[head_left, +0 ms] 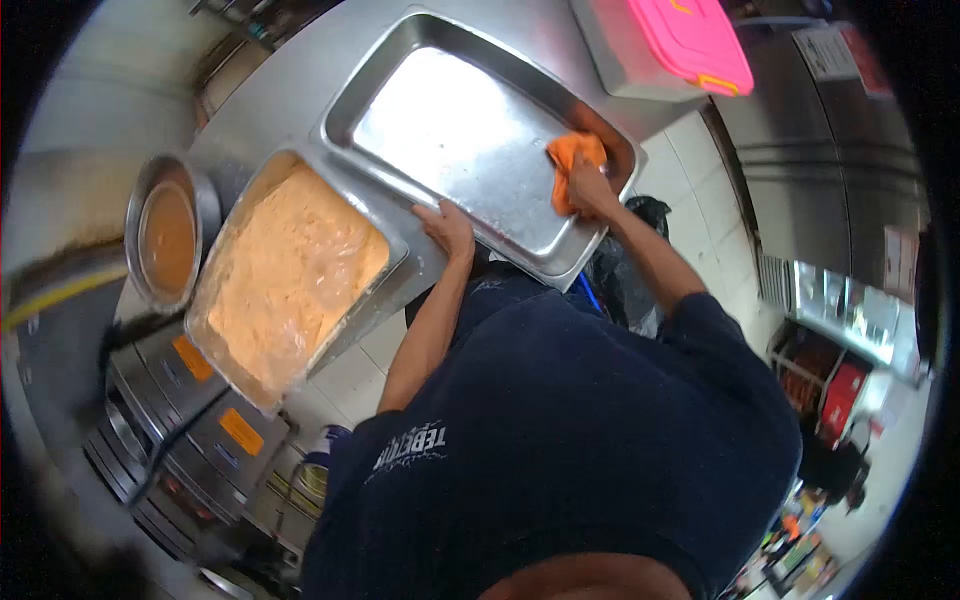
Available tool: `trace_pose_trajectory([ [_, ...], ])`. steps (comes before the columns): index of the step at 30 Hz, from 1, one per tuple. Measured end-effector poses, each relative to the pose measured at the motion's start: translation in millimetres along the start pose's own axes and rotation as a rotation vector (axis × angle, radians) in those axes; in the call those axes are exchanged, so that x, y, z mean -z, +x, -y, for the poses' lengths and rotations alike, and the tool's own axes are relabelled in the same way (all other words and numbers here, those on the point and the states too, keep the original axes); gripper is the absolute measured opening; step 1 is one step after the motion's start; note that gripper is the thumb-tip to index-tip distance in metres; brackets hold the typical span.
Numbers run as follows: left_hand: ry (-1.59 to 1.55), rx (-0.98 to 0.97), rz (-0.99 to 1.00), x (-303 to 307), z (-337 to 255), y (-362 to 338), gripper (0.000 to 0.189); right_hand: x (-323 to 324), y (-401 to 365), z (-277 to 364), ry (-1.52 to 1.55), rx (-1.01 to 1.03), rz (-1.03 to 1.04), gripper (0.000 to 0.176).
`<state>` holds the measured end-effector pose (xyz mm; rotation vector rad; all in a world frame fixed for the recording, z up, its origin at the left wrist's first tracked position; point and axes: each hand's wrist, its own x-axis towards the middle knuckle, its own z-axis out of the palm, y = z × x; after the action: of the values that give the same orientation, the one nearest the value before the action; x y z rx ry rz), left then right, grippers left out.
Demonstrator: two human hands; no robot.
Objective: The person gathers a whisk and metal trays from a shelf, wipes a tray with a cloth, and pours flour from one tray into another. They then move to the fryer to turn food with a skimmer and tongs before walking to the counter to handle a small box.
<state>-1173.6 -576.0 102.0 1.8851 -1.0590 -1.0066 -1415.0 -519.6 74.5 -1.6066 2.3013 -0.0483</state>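
Observation:
A large rectangular metal tray lies on the steel table, with a few small specks on its bottom. My right hand presses an orange cloth against the inside of the tray at its right end. At the tray's near long edge, my left hand grips the rim, its fingers closed around it. Left of my left hand stands a second tray, filled with a pale orange mass that has a shiny, uneven surface.
A round metal bowl with orange contents is at the left. A bin with a pink lid stands at the upper right of the steel table. A black plastic bag hangs near the tray's right corner. A person is far right.

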Motion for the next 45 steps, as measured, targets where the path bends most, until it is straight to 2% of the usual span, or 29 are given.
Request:
trace_pose_trajectory([
  [1, 0.021, 0.032, 0.030, 2.3, 1.6, 3.3, 0.025, -0.6, -8.8, 19.0, -0.174, 0.304, -0.083, 0.053],
  [2, 0.054, -0.021, -0.041, 1.4, 2.8, 0.4, 0.027, -0.7, -12.2, 41.4, 0.078, 0.064, 0.288, 0.046],
  [3, 0.078, 0.021, 0.032, 8.1, -4.9, 0.6, 0.026, -10.2, -20.7, 68.5, 0.167, -0.031, 0.316, 0.047],
  [5, 0.013, -0.108, -0.081, 6.2, 9.6, 5.6, 0.035, -32.3, -34.1, 109.3, 0.354, 0.125, 0.294, 0.046],
  [7, -0.092, -0.046, 0.173, 16.9, -4.4, 2.7, 0.037, -28.7, -22.6, 128.5, 0.447, 0.196, 0.315, 0.046],
  [9, -0.128, -0.021, 0.223, 16.7, -1.2, 6.1, 0.045, -22.3, 5.2, 145.0, 0.532, 0.280, 0.338, 0.045],
  [11, -0.157, 0.004, 0.284, 18.3, 14.0, 6.6, 0.054, -21.9, 36.7, 159.2, 0.759, 0.332, 0.653, 0.040],
  [12, -0.136, -0.033, 0.309, 17.3, 17.5, 9.7, 0.057, -9.8, 44.8, 174.0, 1.066, 0.231, 0.790, 0.035],
  [13, -0.114, -0.072, 0.340, 17.7, 17.6, 11.9, 0.061, 1.3, 54.1, 186.9, 1.052, 0.253, 0.790, 0.035],
  [15, -0.206, -0.100, 0.309, 18.1, 25.8, 15.9, 0.059, 20.6, 72.3, 208.1, 1.301, 0.016, 1.011, 0.031],
  [17, -0.255, -0.128, 0.443, 21.3, 43.4, 23.2, 0.056, 27.7, 90.6, 215.0, 1.458, 0.041, 1.135, 0.030],
  [18, -0.389, 0.285, 0.609, 39.2, 28.3, 16.6, 0.048, 35.3, 94.2, 213.0, 1.577, 0.092, 1.160, 0.030],
  [19, -0.403, 0.283, 0.593, 62.6, 19.3, 9.8, 0.048, 41.4, 94.2, 212.7, 1.703, 0.144, 1.188, 0.030],
  [20, -0.260, 0.201, 0.789, 88.7, 13.8, 3.3, 0.044, 57.2, 79.3, 216.4, 1.712, 0.245, 0.962, 0.033],
  [21, -0.114, 0.121, 0.973, 113.6, 12.4, 0.0, 0.040, 74.1, 54.5, 225.9, 1.567, 0.603, 0.581, 0.038],
  [22, -0.131, 0.132, 0.942, 139.3, 14.9, -0.9, 0.040, 83.9, 34.9, 229.3, 1.658, 0.602, 0.648, 0.041],
  [24, -0.157, 0.183, 1.332, 189.8, 28.7, -1.9, 0.039, 103.6, -3.8, 236.3, 1.836, 0.586, 0.792, 0.048],
  [26, -0.055, 0.249, 1.375, 235.8, 69.9, 4.7, 0.039, 124.6, -49.3, 259.1, 1.476, -0.086, 0.650, 0.038],
  [27, 0.028, 0.329, 1.323, 261.9, 89.7, 6.6, 0.037, 68.2, -29.2, 217.7, 1.055, 0.415, 0.623, 0.034],
  [29, 0.221, 0.431, 1.231, 320.8, 117.8, 11.0, 0.033, 85.7, -73.1, 237.6, 1.165, 0.282, 1.184, 0.036],
  [30, 0.325, 0.444, 1.185, 352.9, 126.1, 12.8, 0.031, 70.8, -87.4, 235.6, 1.199, 0.247, 1.154, 0.036],
  [32, 0.323, 0.456, 1.045, 414.0, 151.6, 11.5, 0.025, 33.3, -102.8, 225.8, 0.689, 0.252, 1.022, 0.036],
  [34, 0.117, 0.677, 0.758, 469.9, 198.6, 23.5, 0.025, 2.4, -119.4, 225.7, 0.787, 0.038, 0.662, 0.034],
  [36, 0.170, 0.676, 0.452, 516.4, 220.4, 36.8, 0.028, -18.1, -118.7, 233.4, 0.890, -0.052, 0.468, 0.033],
  [38, 0.087, 0.601, 0.165, 546.3, 242.1, 63.5, 0.031, -18.6, -117.3, 257.7, 0.546, -0.057, 0.133, 0.030],
  [39, 0.093, 0.582, 0.168, 549.7, 245.6, 75.9, 0.031, -14.1, -123.1, 273.2, 0.558, -0.061, 0.117, 0.030],
  [41, -0.211, 0.353, -0.120, 558.1, 239.5, 111.2, 0.039, -4.8, -132.0, 306.5, 0.396, 0.239, -0.353, 0.027],
  [43, -0.237, 0.288, -0.065, 547.4, 203.8, 127.2, 0.042, -16.5, -125.2, 316.5, 0.498, 0.259, -0.458, 0.027],
  [45, -0.270, 0.239, 0.002, 537.4, 194.7, 148.8, 0.046, -15.7, -131.4, 336.5, 0.575, 0.093, -0.250, 0.029],
])
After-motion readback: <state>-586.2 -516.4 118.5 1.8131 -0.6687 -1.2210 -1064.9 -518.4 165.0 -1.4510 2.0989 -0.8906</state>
